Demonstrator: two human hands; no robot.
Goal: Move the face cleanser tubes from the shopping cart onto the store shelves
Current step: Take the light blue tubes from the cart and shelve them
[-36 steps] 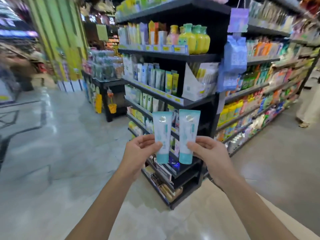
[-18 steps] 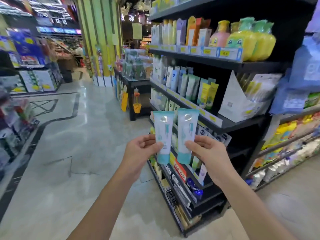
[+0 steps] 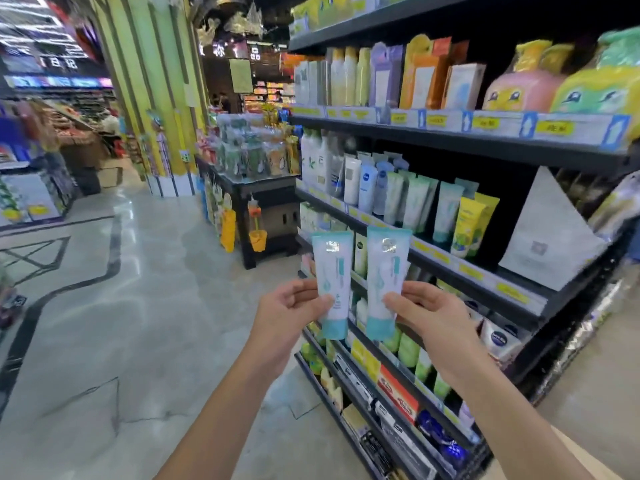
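Observation:
Two white and teal face cleanser tubes stand upright, caps down, in front of me. My left hand (image 3: 291,306) pinches the left tube (image 3: 332,278) near its lower half. My right hand (image 3: 426,310) pinches the right tube (image 3: 384,278) the same way. Both tubes hang in the air just in front of the black store shelves (image 3: 460,271). The shelf row behind them holds several similar standing tubes (image 3: 415,202). No shopping cart is in view.
The shelf unit fills the right side, with bottles on the upper row (image 3: 519,88) and boxes on the lowest rows (image 3: 398,389). A white display box (image 3: 547,233) stands on the tube shelf. A black display table (image 3: 263,188) stands ahead. Shiny floor (image 3: 121,306) stretches left.
The view has moved closer to the shelves, which now loom larger on the right. Both hands still hold their tubes side by side, in the same grip.

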